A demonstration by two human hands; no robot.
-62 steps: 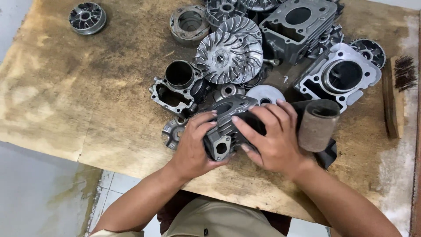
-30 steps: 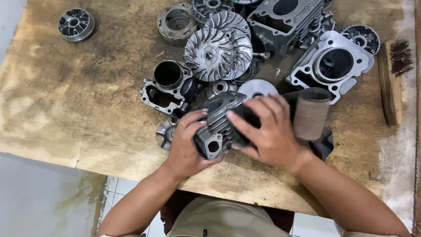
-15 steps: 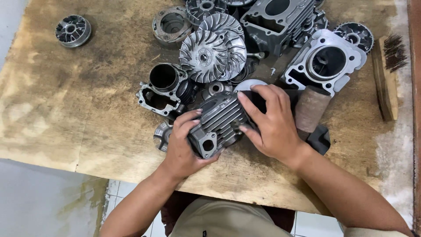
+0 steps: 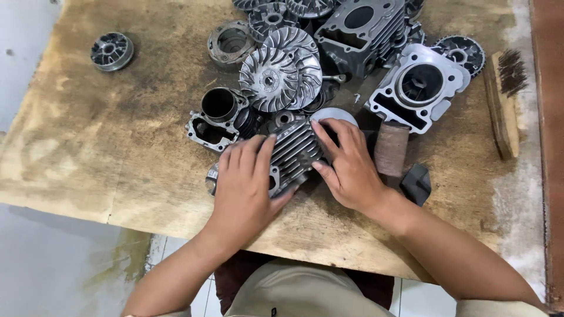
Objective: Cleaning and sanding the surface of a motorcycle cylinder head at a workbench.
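A grey finned engine cylinder (image 4: pixel 295 149) lies on the stained wooden table (image 4: pixel 117 135) near its front edge. My left hand (image 4: pixel 244 185) lies over its left end, fingers spread across the fins. My right hand (image 4: pixel 348 164) grips its right end, thumb below and fingers on top. Both hands hold this one part down on the board. A rolled strip of brown sandpaper (image 4: pixel 390 148) stands just right of my right hand.
Behind the hands lie several engine parts: a finned round fan wheel (image 4: pixel 280 69), a cylinder with a dark bore (image 4: pixel 221 114), a silver cylinder block (image 4: pixel 418 86) and a dark block (image 4: pixel 361 29). A wire brush (image 4: pixel 502 100) lies right. A small round pulley (image 4: pixel 111 51) sits far left.
The finned cylinder was held up and turned between both hands; now it lies flat on the table with its fins up, my left hand spread over it.
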